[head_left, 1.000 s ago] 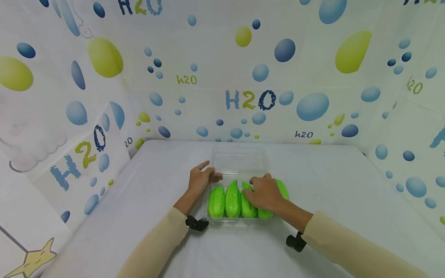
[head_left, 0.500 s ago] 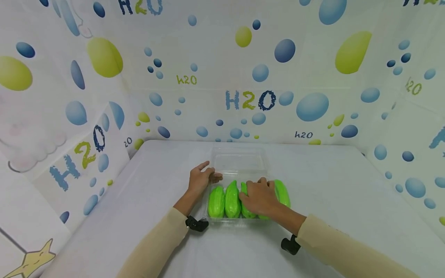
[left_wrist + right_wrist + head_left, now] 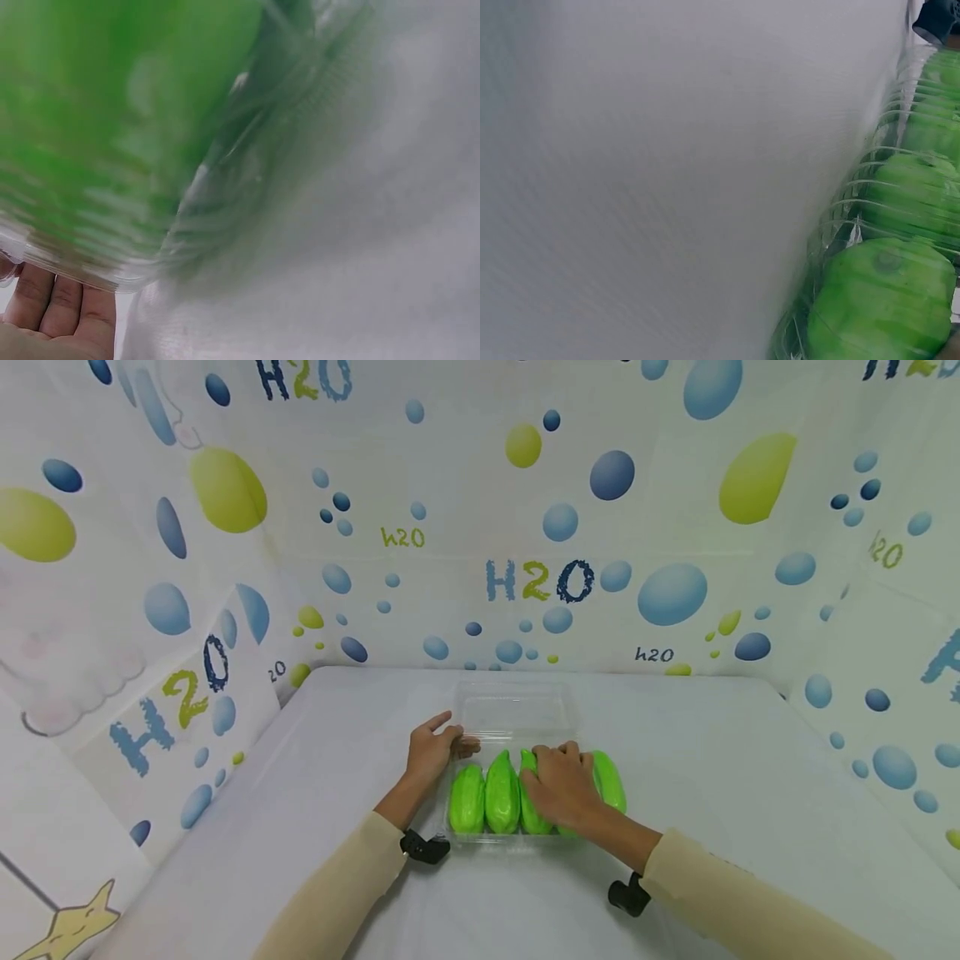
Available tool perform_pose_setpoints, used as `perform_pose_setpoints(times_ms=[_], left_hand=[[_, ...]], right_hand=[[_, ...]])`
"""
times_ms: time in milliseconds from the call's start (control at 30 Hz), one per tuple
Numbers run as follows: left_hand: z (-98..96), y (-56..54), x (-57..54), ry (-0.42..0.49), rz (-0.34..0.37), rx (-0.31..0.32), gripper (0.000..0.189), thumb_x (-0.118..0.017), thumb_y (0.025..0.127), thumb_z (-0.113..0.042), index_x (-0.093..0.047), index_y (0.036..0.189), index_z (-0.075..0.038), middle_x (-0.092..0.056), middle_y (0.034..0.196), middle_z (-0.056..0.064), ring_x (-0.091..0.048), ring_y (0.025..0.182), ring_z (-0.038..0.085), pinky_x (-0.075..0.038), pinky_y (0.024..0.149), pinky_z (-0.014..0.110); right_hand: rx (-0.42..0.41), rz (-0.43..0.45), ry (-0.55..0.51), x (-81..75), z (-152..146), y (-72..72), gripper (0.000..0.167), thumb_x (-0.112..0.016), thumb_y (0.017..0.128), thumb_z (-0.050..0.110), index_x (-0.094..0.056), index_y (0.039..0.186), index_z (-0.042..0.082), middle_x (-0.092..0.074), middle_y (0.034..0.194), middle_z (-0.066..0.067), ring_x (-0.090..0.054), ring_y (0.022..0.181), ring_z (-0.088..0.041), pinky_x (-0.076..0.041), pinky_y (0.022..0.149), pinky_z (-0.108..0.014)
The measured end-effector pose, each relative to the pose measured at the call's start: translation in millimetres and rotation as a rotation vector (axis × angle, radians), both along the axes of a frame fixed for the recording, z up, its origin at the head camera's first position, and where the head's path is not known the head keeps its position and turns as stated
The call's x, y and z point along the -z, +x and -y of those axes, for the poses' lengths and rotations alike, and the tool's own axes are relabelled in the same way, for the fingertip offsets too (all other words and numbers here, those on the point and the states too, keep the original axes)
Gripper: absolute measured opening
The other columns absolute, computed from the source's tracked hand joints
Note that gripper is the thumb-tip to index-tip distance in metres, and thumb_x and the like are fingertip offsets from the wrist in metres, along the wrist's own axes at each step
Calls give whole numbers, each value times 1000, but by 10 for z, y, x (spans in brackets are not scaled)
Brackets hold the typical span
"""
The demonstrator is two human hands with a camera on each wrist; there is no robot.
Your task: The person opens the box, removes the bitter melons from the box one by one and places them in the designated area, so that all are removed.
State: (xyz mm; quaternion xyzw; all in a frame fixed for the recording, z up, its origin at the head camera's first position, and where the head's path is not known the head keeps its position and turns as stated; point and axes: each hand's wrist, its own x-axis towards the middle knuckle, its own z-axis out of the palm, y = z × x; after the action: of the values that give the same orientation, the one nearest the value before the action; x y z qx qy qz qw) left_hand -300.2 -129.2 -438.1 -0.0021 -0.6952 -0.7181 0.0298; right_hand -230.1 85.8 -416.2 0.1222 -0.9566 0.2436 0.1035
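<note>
A clear plastic clamshell tray stands on the white table, its lid lying open behind it. Several green gourds lie side by side in it. My left hand rests its fingers on the tray's far left corner, thumb spread. My right hand lies palm down over the middle-right gourds, fingers curled over their far ends; the rightmost gourd shows beside it. The left wrist view shows a blurred gourd, the tray wall and my fingers. The right wrist view shows gourds behind the ribbed wall.
The white table stretches to both sides of the tray and in front of it. Walls printed with blue and green bubbles and "H2O" close in the back and both sides. A black wrist camera sits by the tray's near left corner.
My right hand has slid a little to the left over the gourds, uncovering more of the rightmost one. My left hand has stayed at the tray's corner.
</note>
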Motion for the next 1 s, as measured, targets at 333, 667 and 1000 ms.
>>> perform_pose_setpoints(times_ms=[333, 667, 1000], left_hand=[[1, 17, -27, 17, -6, 14, 55, -53, 104, -11, -36, 154, 2, -77, 96, 18, -77, 89, 27, -62, 85, 41], [6, 24, -23, -9, -8, 4, 54, -53, 103, -10, -38, 153, 4, -77, 93, 18, -77, 86, 26, -63, 80, 37], [26, 33, -53, -11, -4, 10, 53, -53, 104, -11, -37, 153, 4, -77, 96, 19, -77, 87, 25, -63, 81, 37]], right_hand=[[0, -24, -185, -70, -9, -2, 45, -49, 100, 24, -60, 134, -2, -65, 133, -16, -52, 118, -42, -34, 96, -62], [-59, -6, -365, -168, -66, -15, 44, -46, 103, 20, -54, 139, -2, -64, 123, -16, -59, 108, -29, -49, 96, -50], [-31, -23, -368, -220, -128, -15, 46, -42, 104, 18, -48, 145, -2, -60, 118, -17, -55, 96, -26, -50, 84, -42]])
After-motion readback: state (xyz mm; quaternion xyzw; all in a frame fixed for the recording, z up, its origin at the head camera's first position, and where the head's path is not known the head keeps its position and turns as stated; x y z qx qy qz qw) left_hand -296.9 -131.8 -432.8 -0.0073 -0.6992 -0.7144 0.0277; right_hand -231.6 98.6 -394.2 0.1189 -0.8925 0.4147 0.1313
